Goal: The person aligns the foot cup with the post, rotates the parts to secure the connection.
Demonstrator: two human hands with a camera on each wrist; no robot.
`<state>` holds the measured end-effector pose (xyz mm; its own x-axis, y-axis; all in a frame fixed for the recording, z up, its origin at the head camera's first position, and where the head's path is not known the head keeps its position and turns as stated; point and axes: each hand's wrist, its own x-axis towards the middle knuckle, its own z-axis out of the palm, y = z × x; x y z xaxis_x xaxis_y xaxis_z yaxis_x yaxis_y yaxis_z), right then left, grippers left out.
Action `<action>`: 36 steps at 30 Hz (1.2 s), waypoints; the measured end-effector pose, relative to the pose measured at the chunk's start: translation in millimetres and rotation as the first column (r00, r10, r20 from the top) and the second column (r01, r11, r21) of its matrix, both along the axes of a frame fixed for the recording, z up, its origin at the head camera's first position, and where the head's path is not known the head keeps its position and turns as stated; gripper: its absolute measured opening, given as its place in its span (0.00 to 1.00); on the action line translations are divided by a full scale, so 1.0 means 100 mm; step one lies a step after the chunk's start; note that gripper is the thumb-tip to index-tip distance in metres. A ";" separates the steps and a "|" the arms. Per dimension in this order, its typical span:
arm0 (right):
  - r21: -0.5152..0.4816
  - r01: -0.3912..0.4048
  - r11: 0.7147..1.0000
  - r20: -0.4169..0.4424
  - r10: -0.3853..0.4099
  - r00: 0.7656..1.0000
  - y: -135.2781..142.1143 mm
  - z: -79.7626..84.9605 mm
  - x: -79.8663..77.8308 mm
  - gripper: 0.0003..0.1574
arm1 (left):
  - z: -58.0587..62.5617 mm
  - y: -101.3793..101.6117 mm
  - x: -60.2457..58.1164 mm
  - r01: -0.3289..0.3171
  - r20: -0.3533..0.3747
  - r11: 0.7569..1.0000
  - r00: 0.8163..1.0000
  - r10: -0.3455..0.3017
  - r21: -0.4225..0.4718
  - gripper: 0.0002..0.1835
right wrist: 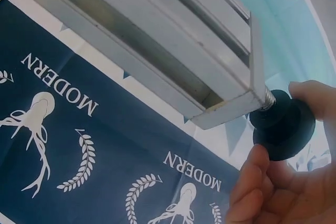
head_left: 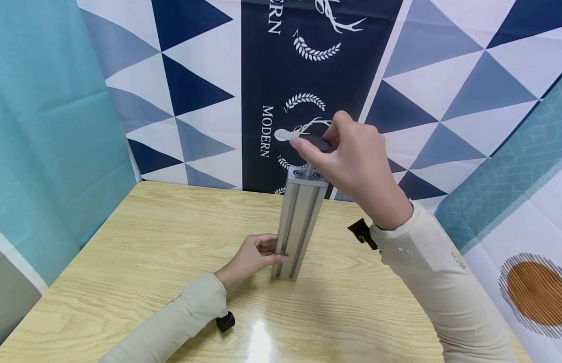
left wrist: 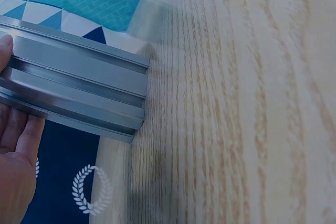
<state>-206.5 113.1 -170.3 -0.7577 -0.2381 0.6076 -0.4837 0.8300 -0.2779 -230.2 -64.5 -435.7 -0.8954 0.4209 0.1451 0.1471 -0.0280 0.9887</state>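
Observation:
An aluminium extrusion profile [head_left: 295,222] with long grooves stands upright on the wooden table, leaning slightly right at its top. Around its lower part my left hand [head_left: 253,257] grips it, thumb on the near face and fingers on the far side. A metal plate with socket screws caps the upper end. From that cap a threaded rod carries a black round levelling foot [right wrist: 283,127], and my right hand [head_left: 358,151] pinches this foot by its rim between thumb and fingers. In the left wrist view the profile's bottom end [left wrist: 139,103] meets the tabletop.
The wooden table [head_left: 172,227] reaches back to a patterned cloth wall [head_left: 208,75]. A teal curtain [head_left: 45,126] hangs at the left. Black wrist-camera parts [head_left: 225,321] show by the left sleeve, and another black piece [head_left: 362,233] sits beside the right sleeve.

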 end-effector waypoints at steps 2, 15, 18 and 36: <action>0.005 0.006 1.000 0.004 -0.006 1.000 0.00 0.00 0.00 0.34 | 0.00 0.00 0.00 -0.001 -0.004 1.000 1.000 0.001 -0.004 0.26; 0.050 -0.194 0.980 0.181 0.182 0.967 0.17 0.24 0.03 0.31 | -0.01 0.01 -0.01 -0.011 -0.009 1.000 1.000 0.011 -0.018 0.25; 0.123 -0.381 0.916 0.273 0.338 0.901 0.27 0.31 -0.04 0.28 | -0.02 0.01 -0.01 -0.015 -0.005 1.000 1.000 0.015 -0.019 0.25; 0.295 -0.488 0.822 0.288 0.410 0.865 0.32 0.43 -0.12 0.21 | 0.00 0.01 0.00 -0.008 -0.005 1.000 1.000 0.008 -0.026 0.26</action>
<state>-218.3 145.0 -127.0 -0.6099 -0.7470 0.2646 -0.7911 0.5935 -0.1478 -230.5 -63.4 -436.1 -0.8980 0.4177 0.1385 0.1519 -0.0011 0.9884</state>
